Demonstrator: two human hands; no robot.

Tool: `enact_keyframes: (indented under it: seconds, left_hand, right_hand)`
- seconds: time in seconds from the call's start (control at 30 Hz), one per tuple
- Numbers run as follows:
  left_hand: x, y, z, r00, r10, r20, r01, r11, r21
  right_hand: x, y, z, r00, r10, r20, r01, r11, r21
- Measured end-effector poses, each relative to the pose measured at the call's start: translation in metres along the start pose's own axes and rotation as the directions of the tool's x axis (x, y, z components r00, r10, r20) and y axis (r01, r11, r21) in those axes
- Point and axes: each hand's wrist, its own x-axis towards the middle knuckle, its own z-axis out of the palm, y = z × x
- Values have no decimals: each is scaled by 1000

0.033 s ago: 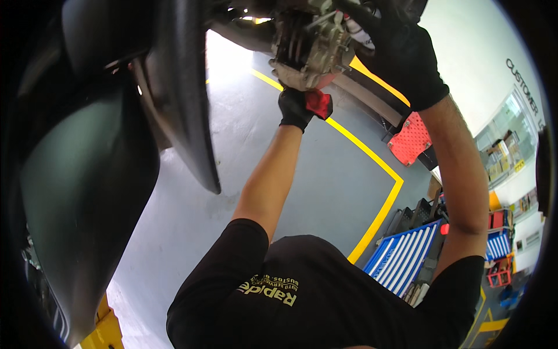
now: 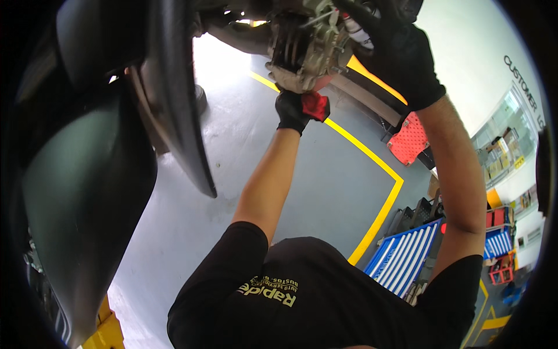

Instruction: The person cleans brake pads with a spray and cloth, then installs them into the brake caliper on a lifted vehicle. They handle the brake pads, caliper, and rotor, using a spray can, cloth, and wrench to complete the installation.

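On the far left, a big black panel point(image 2: 87, 168) is seen, with a bit of a yellow thing point(image 2: 109, 331) low down beside it. Next to the panel, a long dark flap point(image 2: 180, 99) is seen hanging down. Grey floor point(image 2: 215, 232) is seen past it.

Near the top middle, the left hand point(image 2: 290, 110) is held up in a black glove, just under a grey metal part point(image 2: 299, 58). Its fingers are curled in, and a red rag point(image 2: 315, 106) is held in it. Whether the part is touched by the rag cannot be told.

To the right of the part, a white thing point(image 2: 361, 36) is gripped by the right hand point(image 2: 404, 61), gloved in black too. The thing is partly hidden by the glove. The hand is bent round it, with one finger stretched out to the left.

Below the hands, a yellow line point(image 2: 375, 224) is painted on the floor. Farther right, a blue rack point(image 2: 404, 256), a red board point(image 2: 410, 139) and a white wall point(image 2: 459, 58) are seen.
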Motion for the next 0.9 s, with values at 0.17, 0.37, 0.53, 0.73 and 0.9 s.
enact_keyframes:
  seconds: [0.17, 0.37, 0.53, 0.73, 0.9]
  left_hand:
    - [-3, -13, 26, 997, -17, -81, 18, 1000, 9]
    - [9, 3, -2, 945, -257, 201, 282, 953, -106]
    - [17, 11, -27, 988, -149, -29, 148, 988, -40]
    - [-8, -8, 28, 982, -166, -89, 163, 986, -38]
    - [8, 9, -7, 994, -90, -59, 95, 991, 99]
  right_hand:
    - [-23, 43, 24, 991, 129, -19, -128, 990, 64]
    - [-29, 112, 54, 869, 482, -116, -469, 875, 119]
    - [-27, 89, 84, 908, 306, -287, -266, 949, 170]
    - [-102, 187, 141, 793, 559, -242, -545, 829, 127]
    - [-148, 189, 171, 695, 718, -39, -700, 688, 189]
